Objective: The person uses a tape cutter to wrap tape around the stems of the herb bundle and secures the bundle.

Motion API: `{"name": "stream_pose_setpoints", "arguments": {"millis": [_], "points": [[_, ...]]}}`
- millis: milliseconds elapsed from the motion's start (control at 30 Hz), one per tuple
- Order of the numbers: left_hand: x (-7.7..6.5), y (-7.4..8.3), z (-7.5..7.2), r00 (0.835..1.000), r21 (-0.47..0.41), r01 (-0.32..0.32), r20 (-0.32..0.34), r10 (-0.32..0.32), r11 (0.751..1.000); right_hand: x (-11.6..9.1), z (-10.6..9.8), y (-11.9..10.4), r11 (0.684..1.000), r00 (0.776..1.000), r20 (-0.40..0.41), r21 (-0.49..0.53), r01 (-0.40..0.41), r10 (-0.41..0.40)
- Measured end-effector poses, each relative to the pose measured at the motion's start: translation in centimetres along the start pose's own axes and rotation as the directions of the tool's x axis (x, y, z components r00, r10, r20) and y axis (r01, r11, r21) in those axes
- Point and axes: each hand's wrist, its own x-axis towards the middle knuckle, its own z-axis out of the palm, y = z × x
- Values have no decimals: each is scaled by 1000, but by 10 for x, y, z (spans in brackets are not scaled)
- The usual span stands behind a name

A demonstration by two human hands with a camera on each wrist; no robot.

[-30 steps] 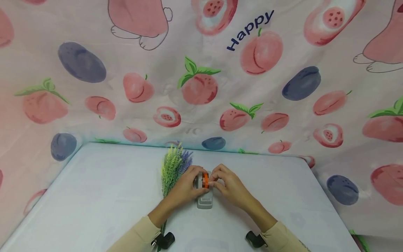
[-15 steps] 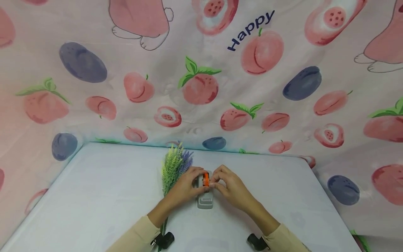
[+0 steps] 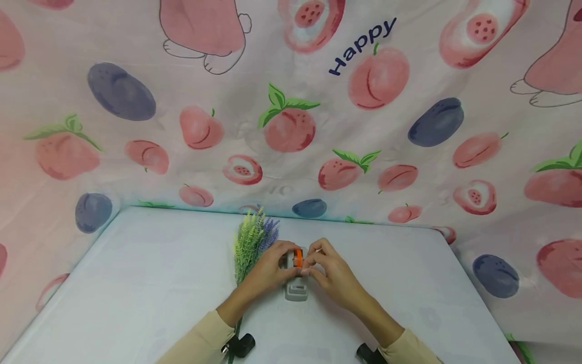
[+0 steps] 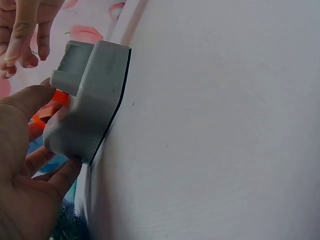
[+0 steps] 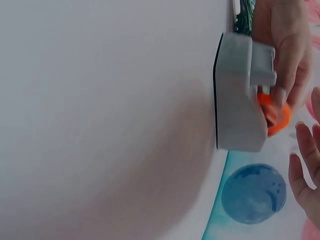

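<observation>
A grey tape dispenser (image 3: 296,292) stands on the white table, with an orange tape core (image 3: 297,258) in its holder. My left hand (image 3: 268,270) grips it from the left, thumb at the near side of the core and fingers round the far side. In the left wrist view those fingers also touch the grey body (image 4: 97,95). My right hand (image 3: 335,275) is close to the core's right side, fingers bent, thumb and index tips near each other. Whether tape lies between those tips does not show. The right wrist view catches the right hand's other fingers (image 5: 302,160) spread apart.
Beside the left forearm lies a bunch of artificial flowers (image 3: 247,247), yellow-green and purple, its stems running under that wrist. A fruit-print cloth (image 3: 291,172) hangs behind the table (image 3: 173,283). Black wrist cameras (image 3: 241,345) sit at both cuffs.
The right fingertips have shifted slightly toward me along the orange core. My left hand keeps its grip, and the dispenser stays in nearly the same place.
</observation>
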Motion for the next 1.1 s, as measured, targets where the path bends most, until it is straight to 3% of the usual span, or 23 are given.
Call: {"name": "stream_pose_setpoints", "arguments": {"millis": [233, 400, 500, 633, 733, 900, 1033, 1100], "points": [[0, 0, -1, 1000, -13, 18, -9, -18, 1000, -7, 2, -3, 996, 998, 20, 59, -62, 61], [-1, 0, -1, 1000, -13, 18, -6, -18, 1000, -10, 2, -3, 958, 975, 125, 201, -207, 184], [-1, -1, 0, 1000, -8, 11, -9, -11, 1000, -13, 1, -1, 914, 948, 195, 272, -299, 252], [-1, 0, 0, 1000, -12, 10, -11, -10, 1000, -17, 2, 2, 859, 927, 208, 356, -369, 312], [0, 0, 0, 1000, -23, 7, -15, -8, 1000, -17, 3, 3, 784, 908, 197, 458, -418, 369], [1, 1, 0, 1000, -33, 5, -20, -6, 999, -13, 5, 3, 657, 854, 167, 571, -491, 493], [1, 2, 0, 1000, -37, 8, -18, -9, 999, -12, 6, 2, 593, 798, 141, 595, -542, 587], [0, 2, 1, 1000, -41, 11, -17, -12, 999, -12, 6, 1, 564, 782, 149, 613, -553, 605]]}}
